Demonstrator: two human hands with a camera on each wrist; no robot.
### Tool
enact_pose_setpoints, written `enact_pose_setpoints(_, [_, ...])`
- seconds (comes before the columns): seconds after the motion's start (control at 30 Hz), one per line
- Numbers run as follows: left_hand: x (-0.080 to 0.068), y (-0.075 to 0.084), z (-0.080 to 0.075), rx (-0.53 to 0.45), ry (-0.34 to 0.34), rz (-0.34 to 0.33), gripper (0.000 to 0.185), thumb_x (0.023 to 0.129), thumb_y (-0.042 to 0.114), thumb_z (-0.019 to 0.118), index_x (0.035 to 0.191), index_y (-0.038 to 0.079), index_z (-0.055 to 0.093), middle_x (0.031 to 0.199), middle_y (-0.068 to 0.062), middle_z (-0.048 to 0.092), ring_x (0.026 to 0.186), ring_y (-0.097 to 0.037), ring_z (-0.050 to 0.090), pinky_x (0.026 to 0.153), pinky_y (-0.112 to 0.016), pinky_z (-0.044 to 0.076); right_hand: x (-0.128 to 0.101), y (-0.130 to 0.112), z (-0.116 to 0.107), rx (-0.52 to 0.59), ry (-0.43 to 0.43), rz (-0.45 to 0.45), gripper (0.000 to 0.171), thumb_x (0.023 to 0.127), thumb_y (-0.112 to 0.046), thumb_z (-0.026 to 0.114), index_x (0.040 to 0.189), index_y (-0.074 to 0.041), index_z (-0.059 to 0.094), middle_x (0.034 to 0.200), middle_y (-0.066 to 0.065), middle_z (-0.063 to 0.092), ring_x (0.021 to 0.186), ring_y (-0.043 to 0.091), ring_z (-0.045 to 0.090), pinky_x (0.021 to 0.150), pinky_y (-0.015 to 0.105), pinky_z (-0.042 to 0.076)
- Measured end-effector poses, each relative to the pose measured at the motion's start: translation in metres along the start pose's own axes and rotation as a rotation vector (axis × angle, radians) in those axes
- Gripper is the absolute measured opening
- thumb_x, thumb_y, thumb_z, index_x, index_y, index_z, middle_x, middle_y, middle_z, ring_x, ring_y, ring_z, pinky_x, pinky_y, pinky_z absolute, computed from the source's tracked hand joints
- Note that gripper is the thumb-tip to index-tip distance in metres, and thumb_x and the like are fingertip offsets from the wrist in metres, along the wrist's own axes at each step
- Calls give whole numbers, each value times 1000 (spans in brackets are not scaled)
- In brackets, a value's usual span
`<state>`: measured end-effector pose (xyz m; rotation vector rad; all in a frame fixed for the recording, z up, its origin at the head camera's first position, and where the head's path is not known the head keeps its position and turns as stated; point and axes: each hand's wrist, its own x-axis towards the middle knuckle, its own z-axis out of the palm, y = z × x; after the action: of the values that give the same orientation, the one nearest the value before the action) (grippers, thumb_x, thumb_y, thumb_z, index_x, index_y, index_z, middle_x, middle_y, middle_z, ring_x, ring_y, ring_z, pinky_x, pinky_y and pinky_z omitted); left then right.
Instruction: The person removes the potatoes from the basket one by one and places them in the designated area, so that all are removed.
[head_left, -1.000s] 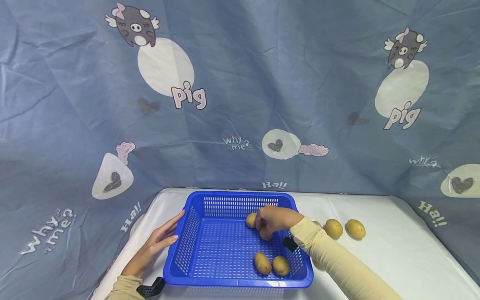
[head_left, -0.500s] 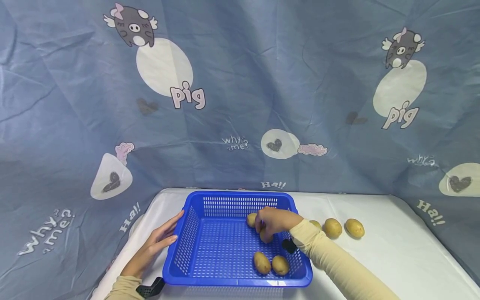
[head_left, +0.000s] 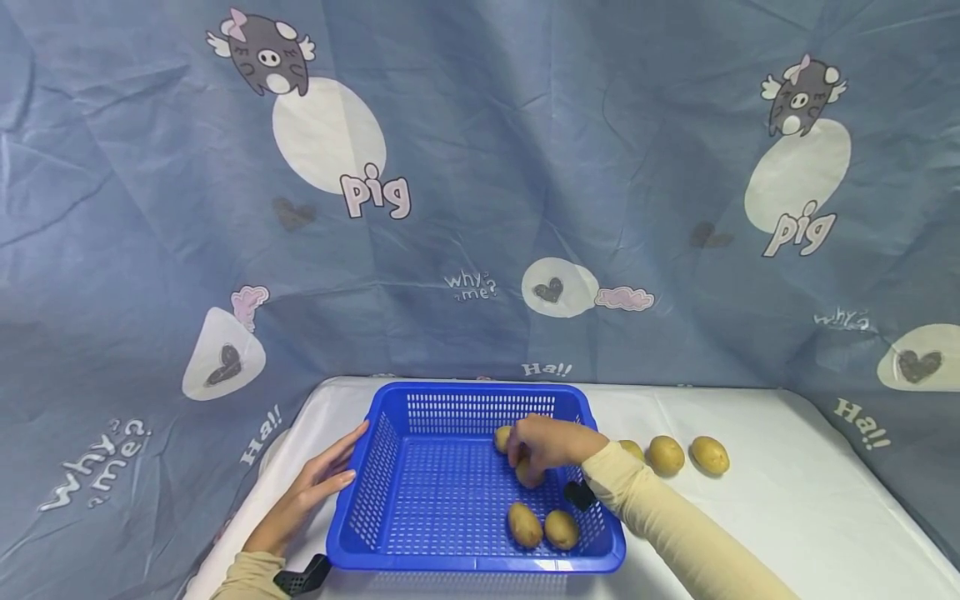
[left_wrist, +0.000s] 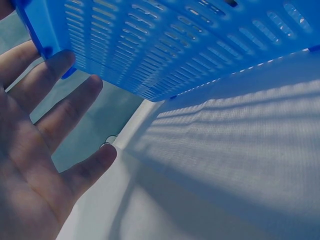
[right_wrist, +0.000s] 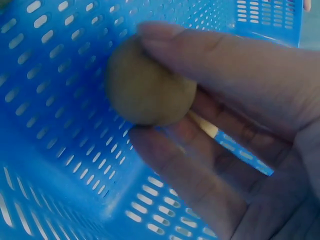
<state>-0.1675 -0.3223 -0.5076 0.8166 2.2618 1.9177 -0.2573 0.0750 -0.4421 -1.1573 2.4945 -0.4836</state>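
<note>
Behind everything hangs a blue cartoon-pig curtain (head_left: 480, 167); below it the white tabletop (head_left: 787, 517) carries a blue slotted plastic basket (head_left: 420, 508). My left hand (head_left: 311, 487) lies flat, fingers straight, against the basket's left outer wall, touching it and holding nothing; the left wrist view shows the fingers (left_wrist: 65, 112) spread along the perforated side. My right hand (head_left: 551, 442) is inside the basket near its far right corner, fingers and thumb curled round one potato (right_wrist: 147, 85), which sits low over the basket floor; I cannot tell whether it rests on the plastic. Count of potatoes: in the basket, the held one, one at the far wall (head_left: 502, 438) just beside my knuckles, and a pair touching each other near the front wall (head_left: 542, 527), so four. Outside on the tabletop, right of the basket, two in full view (head_left: 686, 455) and a third partly hidden behind my sleeve (head_left: 632, 449), so three. Handling judgement: the potato looks firm, smooth-skinned, rounded and moderately heavy for its size, not fragile; it would roll if set down carelessly. Best hold is across its middle, thumb opposing fingers. The basket looks light and stiff, apt to slide unless braced.
</note>
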Motion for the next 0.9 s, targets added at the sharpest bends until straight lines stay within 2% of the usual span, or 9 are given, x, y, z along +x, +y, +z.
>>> enact_pose_setpoints(0.13, [0, -1, 0, 1, -1, 1, 64, 105, 5, 43, 165, 7, 21, 171, -24, 16, 147, 10, 35, 114, -7, 30, -3, -3, 0, 28, 38, -29, 28, 69, -2, 88, 96, -6, 81, 96, -2, 77, 91, 7, 67, 86, 24, 57])
enact_pose_setpoints(0.3, [2, -1, 0, -10, -9, 10, 64, 105, 4, 43, 165, 6, 21, 170, -28, 13, 148, 10, 33, 114, -6, 29, -9, -6, -5, 66, 111, -91, 30, 69, -4, 90, 97, -2, 79, 101, 2, 78, 91, 11, 68, 88, 36, 60])
enact_pose_setpoints(0.53, [2, 0, 0, 2, 3, -7, 64, 105, 6, 43, 165, 9, 22, 170, -29, 12, 147, 11, 34, 113, -6, 28, -19, -7, -17, 160, 189, -134, 32, 72, -7, 91, 102, -5, 79, 105, 6, 78, 100, 15, 70, 93, 44, 60])
enact_pose_setpoints(0.7, [2, 0, 0, 0, 0, -6, 64, 105, 6, 43, 165, 9, 22, 170, -28, 13, 148, 9, 34, 113, -6, 29, -27, -5, -21, 245, 256, -154, 33, 74, -12, 92, 105, -8, 80, 111, 5, 77, 105, 12, 69, 89, 41, 62])
enact_pose_setpoints(0.9, [1, -1, -1, -1, -1, -1, 64, 105, 5, 43, 165, 8, 22, 170, -29, 13, 147, 9, 35, 113, -6, 29, -36, 0, -19, 475, 317, -193, 33, 76, -14, 91, 106, -7, 79, 111, 6, 75, 104, 13, 68, 86, 35, 63])
